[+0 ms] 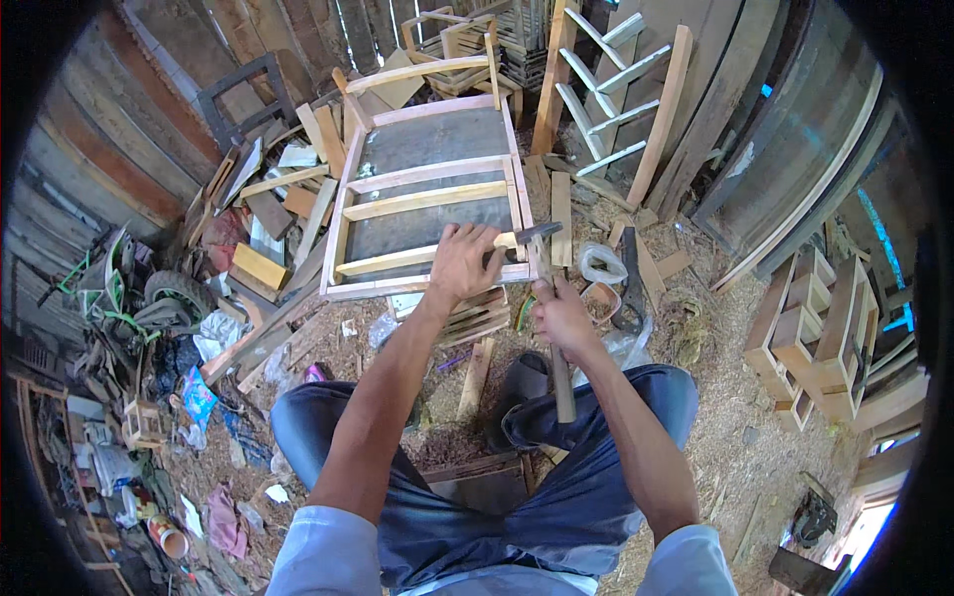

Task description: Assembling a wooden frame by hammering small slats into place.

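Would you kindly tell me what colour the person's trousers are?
The trousers are dark blue, seen best in the head view.

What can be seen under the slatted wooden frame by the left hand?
A flat dark grey surface shows between the slats of the wooden frame. The parts directly beneath the slats and the left hand are covered, and what supports that surface cannot be seen.

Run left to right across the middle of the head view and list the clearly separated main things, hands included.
Dark wheel → yellow wooden block → left hand → right hand → light wooden shelf unit.
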### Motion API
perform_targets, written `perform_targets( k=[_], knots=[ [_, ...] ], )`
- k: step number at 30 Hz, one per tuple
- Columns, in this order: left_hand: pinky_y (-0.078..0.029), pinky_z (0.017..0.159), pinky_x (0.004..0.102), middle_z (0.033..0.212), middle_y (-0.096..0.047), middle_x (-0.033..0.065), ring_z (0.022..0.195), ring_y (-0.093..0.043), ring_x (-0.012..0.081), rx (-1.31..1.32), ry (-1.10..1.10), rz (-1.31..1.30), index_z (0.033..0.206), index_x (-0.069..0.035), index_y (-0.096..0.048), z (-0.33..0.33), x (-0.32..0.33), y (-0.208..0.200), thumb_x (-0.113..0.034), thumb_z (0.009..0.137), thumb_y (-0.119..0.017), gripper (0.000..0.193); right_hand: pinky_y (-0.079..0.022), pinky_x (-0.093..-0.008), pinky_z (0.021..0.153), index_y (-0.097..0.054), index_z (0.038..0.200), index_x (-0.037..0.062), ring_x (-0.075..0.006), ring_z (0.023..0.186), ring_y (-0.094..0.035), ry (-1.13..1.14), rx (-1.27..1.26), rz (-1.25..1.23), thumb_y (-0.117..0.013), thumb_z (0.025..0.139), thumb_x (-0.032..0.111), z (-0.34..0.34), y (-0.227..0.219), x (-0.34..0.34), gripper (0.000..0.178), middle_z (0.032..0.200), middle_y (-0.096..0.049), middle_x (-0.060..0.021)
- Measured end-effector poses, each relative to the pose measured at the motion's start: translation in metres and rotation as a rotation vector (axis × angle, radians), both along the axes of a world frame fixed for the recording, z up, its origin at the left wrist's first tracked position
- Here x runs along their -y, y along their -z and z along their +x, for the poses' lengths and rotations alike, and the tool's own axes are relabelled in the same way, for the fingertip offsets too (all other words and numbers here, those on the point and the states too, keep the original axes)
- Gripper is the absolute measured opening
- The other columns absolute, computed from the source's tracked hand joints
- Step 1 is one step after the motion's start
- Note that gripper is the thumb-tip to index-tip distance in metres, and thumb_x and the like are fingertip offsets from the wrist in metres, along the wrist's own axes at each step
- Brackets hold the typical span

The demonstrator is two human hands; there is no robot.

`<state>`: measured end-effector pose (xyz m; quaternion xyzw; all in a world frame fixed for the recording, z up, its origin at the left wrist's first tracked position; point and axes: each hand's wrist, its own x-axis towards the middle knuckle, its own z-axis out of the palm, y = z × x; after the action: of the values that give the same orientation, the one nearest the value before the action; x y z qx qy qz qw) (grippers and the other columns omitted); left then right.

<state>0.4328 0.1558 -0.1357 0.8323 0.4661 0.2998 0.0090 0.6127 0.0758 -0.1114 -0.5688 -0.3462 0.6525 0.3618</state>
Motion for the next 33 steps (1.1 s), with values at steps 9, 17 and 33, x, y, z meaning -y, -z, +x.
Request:
perform_targets(
  k=[9, 17, 33],
  knots=[
    [-0.030, 0.091, 0.0495, 0.096, -0.056, 0.0056, 0.094, -0.049, 0.0277, 0.077, -0.220, 0.111, 0.095, -0.013, -0.060, 0.003, 0.001, 0.004, -0.023, 0.080, -0.059, 0.018, -0.039, -0.0272, 0.040, -0.045, 0.106, 0.0052, -0.0106, 0.047, -0.044, 0.025, 0.108, 0.040, -0.044, 0.097, 0.030, -0.007, -0.016, -0.007, 0.026, 0.066, -0.048, -0.0025],
    [-0.029, 0.093, 0.0508, 0.097, -0.055, 0.0075, 0.098, -0.048, 0.0290, 0.168, -0.406, 0.055, 0.097, -0.013, -0.060, 0.018, -0.003, 0.006, -0.019, 0.079, -0.060, 0.019, -0.034, -0.0253, 0.039, -0.045, 0.109, 0.0080, -0.0079, 0.046, -0.042, -0.007, 0.314, 0.188, -0.048, 0.096, 0.031, -0.005, 0.007, -0.013, 0.026, 0.064, -0.046, -0.0012],
    [-0.034, 0.092, 0.0458, 0.104, -0.056, 0.0120, 0.102, -0.050, 0.0315, 0.148, -0.624, -0.100, 0.096, -0.011, -0.062, 0.016, -0.039, 0.026, -0.013, 0.076, -0.058, 0.020, -0.041, -0.0558, 0.081, -0.043, 0.112, 0.0013, -0.0520, 0.089, -0.055, -0.199, 0.817, 0.327, -0.043, 0.093, 0.023, -0.015, -0.011, -0.013, 0.029, 0.088, -0.059, -0.0341]
  ],
)
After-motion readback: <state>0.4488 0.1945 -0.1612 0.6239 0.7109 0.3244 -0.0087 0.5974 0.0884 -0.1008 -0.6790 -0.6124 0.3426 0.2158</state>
